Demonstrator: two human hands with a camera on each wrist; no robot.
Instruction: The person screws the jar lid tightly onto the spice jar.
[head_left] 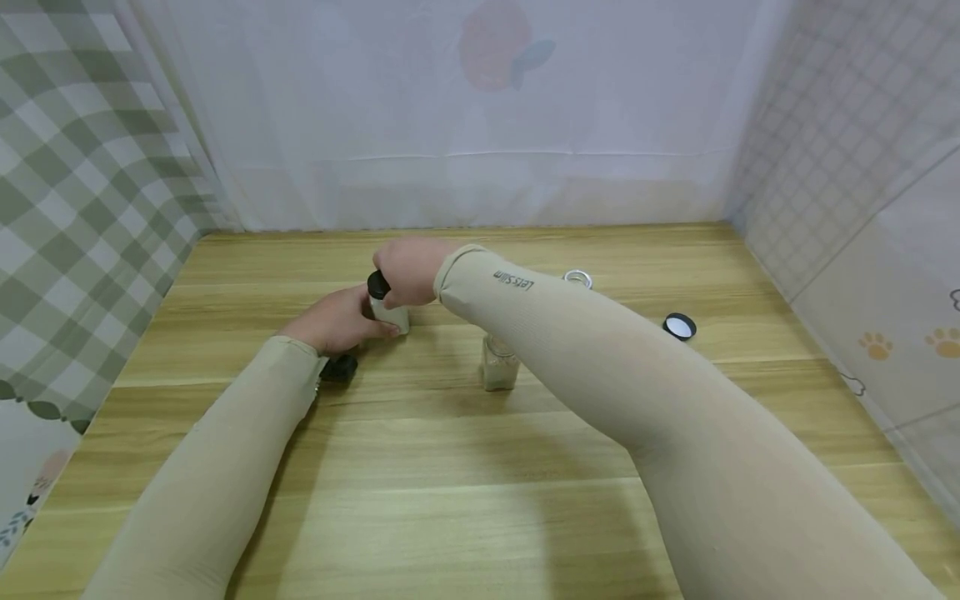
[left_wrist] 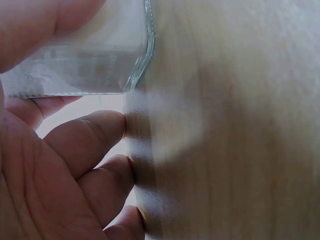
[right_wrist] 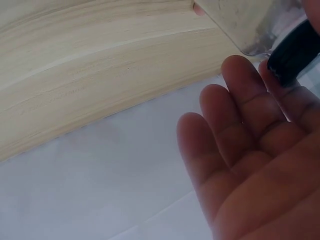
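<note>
A square clear glass jar (head_left: 393,318) with a black screw lid (head_left: 378,285) stands left of centre toward the table's far side. My left hand (head_left: 333,321) grips its body, thumb across the near face; in the left wrist view the other fingertips rest at the table beside the glass (left_wrist: 90,67). From above, my right hand (head_left: 412,271) pinches the lid between thumb and index finger, its other fingers extended in the right wrist view, where the black lid (right_wrist: 295,52) sits at the jar's mouth. A second glass jar (head_left: 499,367), without a black lid, stands partly behind my right forearm.
Upside down on the right lies another black lid (head_left: 679,326) with a white liner. A silver ring-shaped piece (head_left: 577,277) shows just beyond my right sleeve. Beneath my left wrist is a small black object (head_left: 339,368). Printed curtains (head_left: 480,192) border the wooden table (head_left: 420,508).
</note>
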